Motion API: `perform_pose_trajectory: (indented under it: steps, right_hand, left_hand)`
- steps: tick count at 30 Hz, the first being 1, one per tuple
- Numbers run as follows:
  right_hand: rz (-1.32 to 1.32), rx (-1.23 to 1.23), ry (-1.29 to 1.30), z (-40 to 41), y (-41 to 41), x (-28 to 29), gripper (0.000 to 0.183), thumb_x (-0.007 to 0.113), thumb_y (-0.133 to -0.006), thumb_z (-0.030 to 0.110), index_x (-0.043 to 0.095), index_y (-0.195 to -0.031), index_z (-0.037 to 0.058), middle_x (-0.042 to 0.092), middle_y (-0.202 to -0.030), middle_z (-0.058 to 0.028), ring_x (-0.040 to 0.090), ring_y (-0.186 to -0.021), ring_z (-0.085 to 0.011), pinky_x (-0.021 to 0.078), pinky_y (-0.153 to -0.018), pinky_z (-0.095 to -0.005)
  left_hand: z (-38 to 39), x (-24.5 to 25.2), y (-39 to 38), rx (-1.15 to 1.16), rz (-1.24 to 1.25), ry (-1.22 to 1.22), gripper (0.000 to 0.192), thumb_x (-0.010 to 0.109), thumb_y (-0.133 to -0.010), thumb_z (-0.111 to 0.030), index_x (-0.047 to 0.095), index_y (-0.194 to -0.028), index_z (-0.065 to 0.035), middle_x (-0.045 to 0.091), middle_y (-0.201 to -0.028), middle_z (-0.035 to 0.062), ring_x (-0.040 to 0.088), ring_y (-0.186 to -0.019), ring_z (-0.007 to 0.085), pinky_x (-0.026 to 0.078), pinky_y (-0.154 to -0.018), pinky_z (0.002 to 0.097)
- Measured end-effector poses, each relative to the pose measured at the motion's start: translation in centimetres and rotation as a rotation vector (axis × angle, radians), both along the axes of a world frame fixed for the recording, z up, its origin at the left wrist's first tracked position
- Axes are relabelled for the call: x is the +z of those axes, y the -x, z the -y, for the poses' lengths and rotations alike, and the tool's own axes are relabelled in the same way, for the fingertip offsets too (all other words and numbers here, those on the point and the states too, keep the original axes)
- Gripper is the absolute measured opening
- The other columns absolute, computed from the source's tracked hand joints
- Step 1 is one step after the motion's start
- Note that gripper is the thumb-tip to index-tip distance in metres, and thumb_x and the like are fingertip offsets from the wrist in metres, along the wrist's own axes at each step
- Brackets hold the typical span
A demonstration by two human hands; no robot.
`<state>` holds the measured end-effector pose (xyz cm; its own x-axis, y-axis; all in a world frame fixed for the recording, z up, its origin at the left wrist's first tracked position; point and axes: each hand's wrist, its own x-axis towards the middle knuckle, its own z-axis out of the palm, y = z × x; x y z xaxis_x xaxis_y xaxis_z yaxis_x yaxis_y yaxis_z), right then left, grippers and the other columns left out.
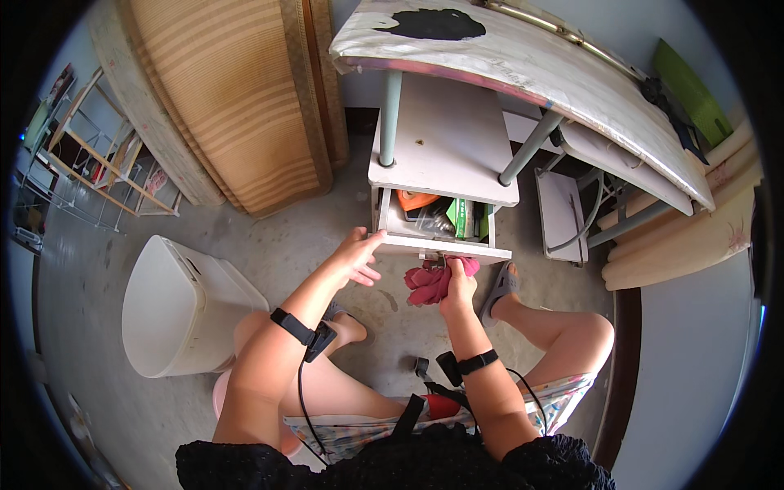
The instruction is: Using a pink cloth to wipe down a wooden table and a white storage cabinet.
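A white desk drawer (pixel 444 248) stands pulled out under the small cabinet top, with an orange object (pixel 415 199), a green-and-white box (pixel 459 215) and small items in plastic bags inside. My left hand (pixel 361 257) is at the drawer's front left corner, its fingers spread and nothing held in it; the index fingertip lies at the edge. In my right hand (pixel 458 285) is a bunched pink cloth (pixel 429 283), just below the drawer front and close to its handle. Whether the cloth touches the handle cannot be told.
A white plastic bin (pixel 184 306) stands on the floor at the left. Behind it lean rolled or folded woven mats (pixel 226 104). Above the drawer are the cabinet top (pixel 444 141) and a covered desktop (pixel 520 67) on metal posts. A curtain (pixel 680 245) hangs at the right.
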<state>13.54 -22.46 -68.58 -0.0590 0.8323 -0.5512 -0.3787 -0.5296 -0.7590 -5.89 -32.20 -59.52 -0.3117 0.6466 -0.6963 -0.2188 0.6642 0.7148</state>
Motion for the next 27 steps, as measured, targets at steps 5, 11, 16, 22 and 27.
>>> perform_pose_trajectory:
  steps: [5, 11, 16, 22, 27]
  right_hand:
    - [-0.132, 0.143, 0.15, 0.5, -1.3, 2.2, 0.026, 0.061, -0.081, 0.018, 0.056, -0.103, 0.0049, 0.062, -0.1, -0.0077, 0.061, -0.093, -0.0252, 0.048, -0.087, -0.0409]
    - [-0.422, 0.094, 0.12, -1.2, -4.8, 5.7, 0.031, 0.056, -0.079, 0.025, 0.055, -0.105, 0.0087, 0.058, -0.108, -0.0078, 0.054, -0.106, -0.0289, 0.0412, -0.097, -0.0465]
    - [-0.135, -0.19, -0.329, -2.4, -5.3, 6.5, 0.025, 0.055, -0.08, 0.007, 0.05, -0.104, 0.0047, 0.057, -0.092, -0.0089, 0.06, -0.081, -0.0241, 0.0524, -0.066, -0.0384]
    - [1.092, 0.177, -1.268, -1.6, -6.1, 9.4, 0.027, 0.064, -0.068, 0.003, 0.05, -0.092, 0.0029, 0.055, -0.096, -0.0124, 0.054, -0.088, -0.0293, 0.0447, -0.074, -0.0427]
    - [1.362, 0.692, -1.514, -0.8, -5.0, 12.1, 0.035, 0.074, -0.059, 0.019, 0.059, -0.089, 0.0082, 0.059, -0.096, -0.0073, 0.051, -0.095, -0.0288, 0.0416, -0.077, -0.0415]
  left_hand:
    - [0.4, -1.3, 1.0, -0.056, 0.097, -0.063, 0.065, 0.048, -0.091, -0.054, 0.035, -0.134, -0.0069, 0.053, -0.117, 0.0311, 0.068, -0.085, 0.0353, 0.057, -0.064, 0.0394]
    - [0.2, -1.1, 0.5, -0.085, -0.135, -0.079, 0.053, 0.054, -0.09, -0.05, 0.05, -0.12, -0.0068, 0.058, -0.113, 0.0208, 0.065, -0.09, 0.0292, 0.055, -0.071, 0.038]
    - [0.5, -2.6, 1.0, -0.226, -0.495, -0.171, 0.047, 0.059, -0.088, -0.047, 0.055, -0.111, -0.0062, 0.065, -0.09, 0.0096, 0.062, -0.08, 0.0182, 0.05, -0.066, 0.033]
    - [1.8, -1.6, 0.4, -0.405, -0.724, -0.32, 0.039, 0.069, -0.082, -0.034, 0.058, -0.1, -0.0018, 0.066, -0.089, 0.0185, 0.063, -0.084, 0.0317, 0.048, -0.072, 0.0378]
    - [2.4, -1.3, -0.2, -0.4, -0.867, -0.322, 0.026, 0.072, -0.079, -0.021, 0.058, -0.086, -0.0013, 0.063, -0.078, 0.0172, 0.062, -0.075, 0.0331, 0.047, -0.067, 0.0393]
